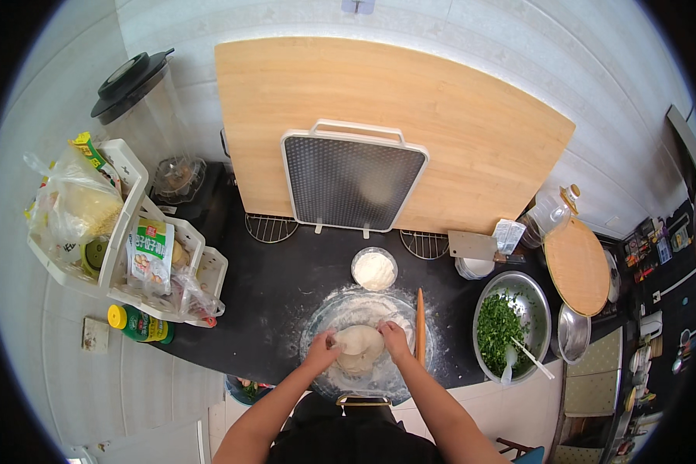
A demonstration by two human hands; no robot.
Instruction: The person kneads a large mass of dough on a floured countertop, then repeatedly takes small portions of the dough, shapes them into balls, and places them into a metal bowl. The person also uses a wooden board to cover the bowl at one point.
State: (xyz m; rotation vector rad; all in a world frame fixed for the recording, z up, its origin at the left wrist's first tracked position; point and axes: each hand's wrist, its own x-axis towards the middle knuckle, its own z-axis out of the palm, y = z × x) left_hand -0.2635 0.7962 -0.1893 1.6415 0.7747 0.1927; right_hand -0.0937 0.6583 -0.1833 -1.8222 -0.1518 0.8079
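A flattened piece of pale dough [359,357] lies on a round, flour-dusted board [398,379] at the counter's near edge. Its far part looks lifted or folded over, with a lower layer showing beneath. My left hand [322,352] pinches the dough's left edge, and my right hand [395,341] grips its far right edge. Just right of my right hand lies a wooden rolling pin [420,325], pointing away from me. Beyond the dough stands a bowl of white flour [374,269].
On the right, a steel bowl of chopped greens [499,325] holds a white spoon [509,363] and chopsticks [535,358]. A cleaver [472,246] rests behind it. Tiered white baskets [124,263] and a yellow-capped bottle [141,323] stand left. Large boards [456,139] lean on the wall.
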